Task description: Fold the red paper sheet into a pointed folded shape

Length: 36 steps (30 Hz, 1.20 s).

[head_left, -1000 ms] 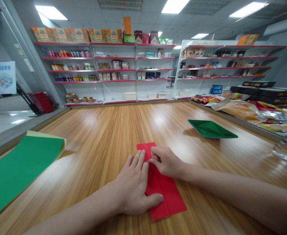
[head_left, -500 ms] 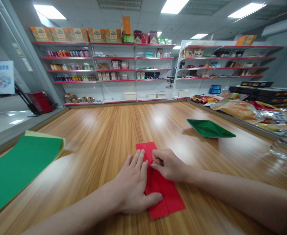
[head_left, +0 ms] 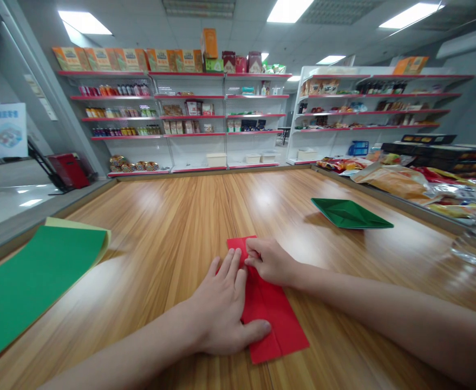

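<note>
A strip of folded red paper (head_left: 285,314) lies flat on the table in front of me, with a lengthwise seam down its middle. My left hand (head_left: 223,303) rests on its left side, fingers stretched out towards the far end and thumb across the near part. Near the far end, my right hand (head_left: 271,261) is closed, its curled fingers and thumb pressed together against the paper's surface beside my left fingertips. Nothing shows in that fist. Part of the paper is hidden under both hands.
Green paper sheets (head_left: 38,276) with a curled corner lie at the left. A folded green paper shape (head_left: 349,212) sits to the right. Beyond it are a clear container (head_left: 475,252) and snack packets (head_left: 400,181) along the table's right edge. Stocked shelves (head_left: 193,132) stand behind.
My right hand has slid along the red paper, away from me and slightly left, towards the far end. My left hand stays in place on the paper.
</note>
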Each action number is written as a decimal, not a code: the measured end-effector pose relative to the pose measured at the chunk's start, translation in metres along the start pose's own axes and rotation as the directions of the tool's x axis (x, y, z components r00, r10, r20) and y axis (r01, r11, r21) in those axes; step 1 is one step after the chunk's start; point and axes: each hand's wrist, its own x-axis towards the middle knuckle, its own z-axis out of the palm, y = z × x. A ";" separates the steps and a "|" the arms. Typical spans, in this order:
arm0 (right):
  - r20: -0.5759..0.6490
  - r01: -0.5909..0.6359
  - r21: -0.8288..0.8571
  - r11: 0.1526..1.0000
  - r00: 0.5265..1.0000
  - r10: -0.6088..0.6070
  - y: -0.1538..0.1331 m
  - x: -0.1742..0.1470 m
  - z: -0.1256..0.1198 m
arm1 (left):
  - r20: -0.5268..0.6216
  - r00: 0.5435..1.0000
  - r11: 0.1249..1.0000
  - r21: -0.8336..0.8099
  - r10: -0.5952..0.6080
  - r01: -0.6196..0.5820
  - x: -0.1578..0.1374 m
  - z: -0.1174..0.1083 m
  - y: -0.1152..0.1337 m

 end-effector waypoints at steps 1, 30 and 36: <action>0.000 0.002 -0.004 1.000 1.000 -0.002 0.002 0.003 0.001 | 0.001 1.000 1.000 -0.001 0.000 0.000 0.000 0.000 0.000; -0.051 0.001 -0.127 0.992 0.999 -0.008 0.024 0.032 0.007 | -0.051 0.999 1.000 0.022 -0.019 0.020 0.001 -0.001 0.003; -0.011 0.035 -0.088 0.996 0.999 -0.036 0.007 0.007 0.001 | -0.018 0.999 0.999 0.007 -0.035 0.035 0.000 0.001 0.002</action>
